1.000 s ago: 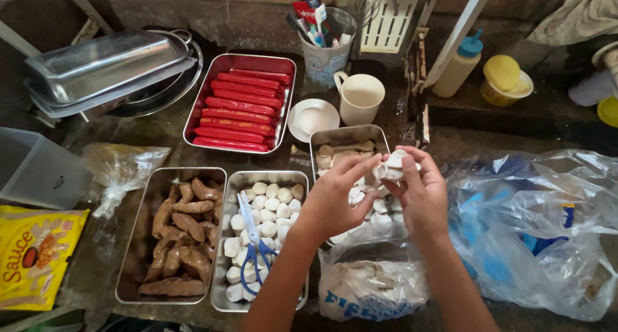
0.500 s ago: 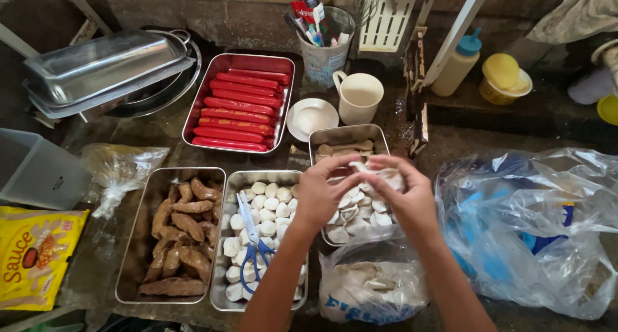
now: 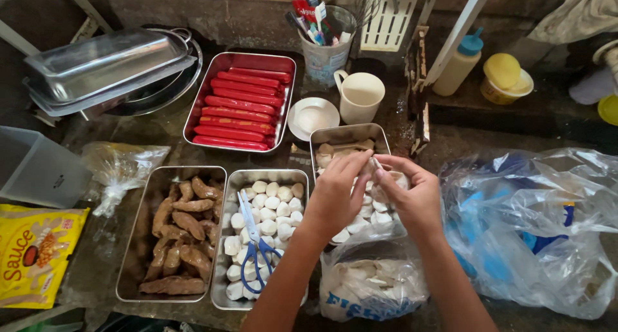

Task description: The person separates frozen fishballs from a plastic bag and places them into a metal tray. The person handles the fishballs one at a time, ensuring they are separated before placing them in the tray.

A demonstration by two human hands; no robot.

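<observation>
My left hand point(image 3: 336, 195) and my right hand point(image 3: 414, 197) meet fingertip to fingertip over a small steel tray point(image 3: 347, 133) of flat white pieces. Together they pinch one small white piece point(image 3: 374, 165) just above the heap. A printed plastic bag of white pieces point(image 3: 373, 287) lies open right below my wrists. To the left, a steel tray of round white balls point(image 3: 273, 200) has blue-handled scissors point(image 3: 253, 242) lying on top of it.
A tray of brown sausages point(image 3: 180, 235) stands at the left and a tray of red hotdogs point(image 3: 241, 100) behind it. A cream mug point(image 3: 360, 95), white saucer point(image 3: 313, 116), utensil cup point(image 3: 322, 46), squeeze bottle point(image 3: 458, 65), stacked steel lids point(image 3: 103, 65), yellow sauce packet point(image 3: 32, 255) and large crumpled plastic bag point(image 3: 534, 229) surround them.
Both hands have dropped from above the tray's right corner down and left to just over the heap of white pieces, still pinching a piece between them.
</observation>
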